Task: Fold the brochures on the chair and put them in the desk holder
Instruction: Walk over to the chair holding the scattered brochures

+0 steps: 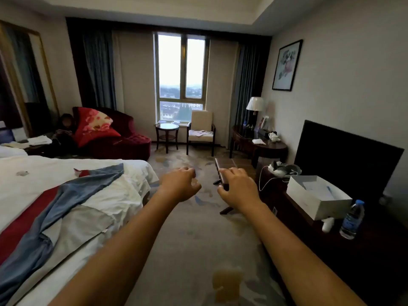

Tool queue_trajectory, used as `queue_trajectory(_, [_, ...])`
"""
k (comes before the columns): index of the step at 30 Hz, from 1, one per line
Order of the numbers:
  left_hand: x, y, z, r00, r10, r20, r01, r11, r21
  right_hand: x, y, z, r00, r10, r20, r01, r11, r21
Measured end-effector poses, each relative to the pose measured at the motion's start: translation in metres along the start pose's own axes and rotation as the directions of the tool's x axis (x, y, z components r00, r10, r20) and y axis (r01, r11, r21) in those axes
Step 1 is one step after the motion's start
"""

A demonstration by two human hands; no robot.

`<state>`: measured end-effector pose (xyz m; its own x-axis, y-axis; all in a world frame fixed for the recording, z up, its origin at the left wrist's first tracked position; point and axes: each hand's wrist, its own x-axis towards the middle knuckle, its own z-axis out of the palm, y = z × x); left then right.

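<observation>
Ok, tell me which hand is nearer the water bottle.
Right. The right hand is held out mid-room, left of the water bottle; the left hand is farther left, beside the bed.

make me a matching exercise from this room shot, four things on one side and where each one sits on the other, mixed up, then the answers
Things:
1. brochures
2. water bottle
3. table lamp
4. floral cushion

Places:
A. on the red sofa at the left
B. on the seat of the cream chair under the window
C. near the front edge of the dark cabinet at the right
D. at the back of the round desk, by the wall

Pairs: 1-B, 2-C, 3-D, 4-A
</observation>
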<state>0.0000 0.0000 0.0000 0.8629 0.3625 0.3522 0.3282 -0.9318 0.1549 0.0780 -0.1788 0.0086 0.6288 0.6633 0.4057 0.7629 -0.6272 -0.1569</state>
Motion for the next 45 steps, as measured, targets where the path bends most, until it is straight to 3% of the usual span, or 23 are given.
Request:
queue_trajectory(17, [0.324,-0.113,0.073,0.999,0.032,0.018,-0.032,0.999,-0.039,0.322,0.077,0.126,0.995,0.091,-0.041,-0.090,0.996,0.013])
queue_trajectory(24, [0.437,-0.147,0.130,0.996,0.019,0.084,-0.016,0.999,-0.039,0.440,0.116,0.191,0.996,0.089,-0.024,-0.088,0.996,0.027])
queue_trajectory(45, [0.859,-0.241,0.309,0.999,-0.015,0.051,0.021,0.992,-0.125,0.843,0.284,0.382,0.992,0.125,-0.020,-0.123,0.989,0.081])
